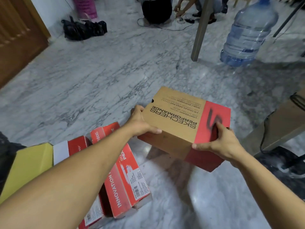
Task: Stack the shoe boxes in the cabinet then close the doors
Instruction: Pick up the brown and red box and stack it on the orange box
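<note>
1. A person looks down at their own two bare forearms, both reaching forward over a grey-veined white marble floor (99, 71).
2. Between the hands is a shoe box (178, 119) of brown cardboard with a red band at one end, its lid closed and printed "SKECHERS PERFORMANCE", the lettering upside down from this viewpoint.
3. The box is held above the floor, slightly tilted, with its shadow on the tiles beneath it.
4. The left hand (140, 123) grips the box's left end, fingers wrapped over the far edge and thumb pressed along the near side.
5. The right hand (221, 142) clamps the red end at the near right corner, thumb on top of the lid and fingers curled against the side.
6. Lower left, beside the left forearm, several red shoe boxes (125, 179) lie close together on the floor, one printed "INNOVATION".
7. A yellow box (28, 166) with an open flap sits just left of them.
8. Upper right, a large clear water bottle (247, 33) stands on the floor near a grey table leg (200, 28).
9. A wooden door (18, 35) fills the upper left corner.
10. A black bag (84, 29) lies on the floor at the top, and people crouch beyond it, only partly in view.
</note>
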